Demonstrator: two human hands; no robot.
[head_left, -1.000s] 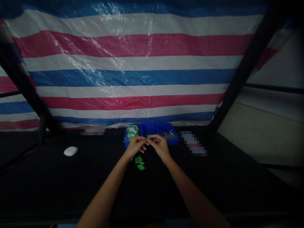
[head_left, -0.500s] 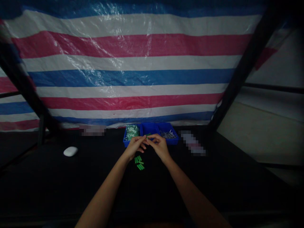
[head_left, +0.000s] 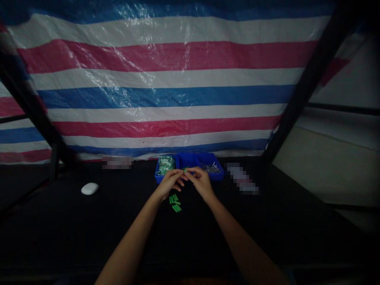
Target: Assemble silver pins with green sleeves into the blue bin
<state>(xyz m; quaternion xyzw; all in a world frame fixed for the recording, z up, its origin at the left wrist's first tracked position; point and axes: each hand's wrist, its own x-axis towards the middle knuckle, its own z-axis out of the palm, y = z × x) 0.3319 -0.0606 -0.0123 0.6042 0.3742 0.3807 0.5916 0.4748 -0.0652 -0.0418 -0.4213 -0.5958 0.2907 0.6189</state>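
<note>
My left hand (head_left: pixel 170 183) and my right hand (head_left: pixel 201 182) meet in front of the blue tray (head_left: pixel 186 156). Between their fingertips is a small green plastic wall plug (head_left: pixel 185 170), partly covered by the fingers. Both hands are closed in a pinch on it, and the other fingers of the left hand hang loosely curled below. Several more green wall plugs (head_left: pixel 175 202) lie in a loose group on the black table, just below the left hand.
In the tray's left compartment are green pieces in clear plastic (head_left: pixel 166 164); the right one holds silvery screws (head_left: pixel 211 168). A white computer mouse (head_left: pixel 90 189) lies to the left. Blurred-out items flank the tray. A striped tarp (head_left: pixel 166 95) hangs behind the black table (head_left: pixel 118 229).
The plug in my fingertips has turned: its round hollow end faced me before, and now its side shows more. Both hands stay in nearly the same place. The view has shifted slightly.
</note>
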